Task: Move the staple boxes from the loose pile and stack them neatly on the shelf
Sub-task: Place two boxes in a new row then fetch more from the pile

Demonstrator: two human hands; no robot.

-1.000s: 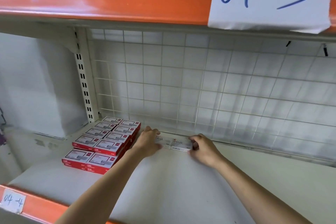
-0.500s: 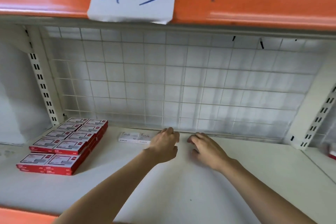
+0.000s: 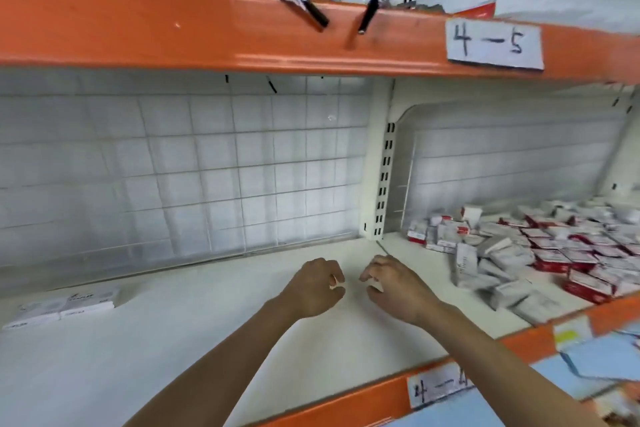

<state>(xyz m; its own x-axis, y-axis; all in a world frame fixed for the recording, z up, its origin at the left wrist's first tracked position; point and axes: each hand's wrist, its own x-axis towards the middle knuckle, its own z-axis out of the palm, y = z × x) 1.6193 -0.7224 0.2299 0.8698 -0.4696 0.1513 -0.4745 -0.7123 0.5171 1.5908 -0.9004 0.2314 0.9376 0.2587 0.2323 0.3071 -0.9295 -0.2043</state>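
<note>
Across the whole view we see the white shelf point(image 3: 180, 350), with an orange beam point(image 3: 173, 31) overhead and a wire-grid back panel point(image 3: 173, 166) behind it. At the right, past a slotted white upright point(image 3: 384, 184), lies the loose pile of staple boxes point(image 3: 540, 253), red and white, tumbled at all angles in the neighbouring bay. A paper label point(image 3: 495, 45) reading 4-5 is stuck on the beam. At the far left of the shelf we see two white staple boxes point(image 3: 65, 305) lying flat, side by side and touching. Over the bare middle, our left hand point(image 3: 313, 288) and right hand point(image 3: 398, 288) hang close together, both with loosely curled fingers, grasping nothing. A ring point(image 3: 333, 282) shows on the left hand.
</note>
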